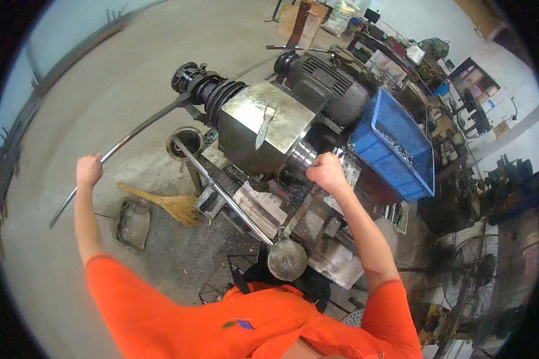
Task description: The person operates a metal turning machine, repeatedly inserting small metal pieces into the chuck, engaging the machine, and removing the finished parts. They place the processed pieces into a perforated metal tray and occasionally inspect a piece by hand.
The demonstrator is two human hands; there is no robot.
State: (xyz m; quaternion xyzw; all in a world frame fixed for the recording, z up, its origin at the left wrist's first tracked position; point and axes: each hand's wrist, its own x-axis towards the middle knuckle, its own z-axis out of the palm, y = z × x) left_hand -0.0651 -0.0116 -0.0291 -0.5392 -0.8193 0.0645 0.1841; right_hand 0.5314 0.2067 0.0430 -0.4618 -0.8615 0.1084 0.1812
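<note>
My left hand (90,170) is wrapped round a long metal lever (130,137). The lever slants up to the ringed collar (217,96) on the left end of a machine's headstock (245,139). On the other side, my right hand (326,172) is closed in a fist beside the shiny round spindle (303,154). Whatever its fingers grip, if anything, is hidden from this view. A brush (263,128) with a flat handle lies on top of the headstock.
A second steel bar (224,197) slants towards me, near a round metal disc (287,261). A blue bin (395,173) with metal pieces stands right, beside a motor (329,87). A straw broom (176,206) and a dustpan (133,225) lie on the floor at left.
</note>
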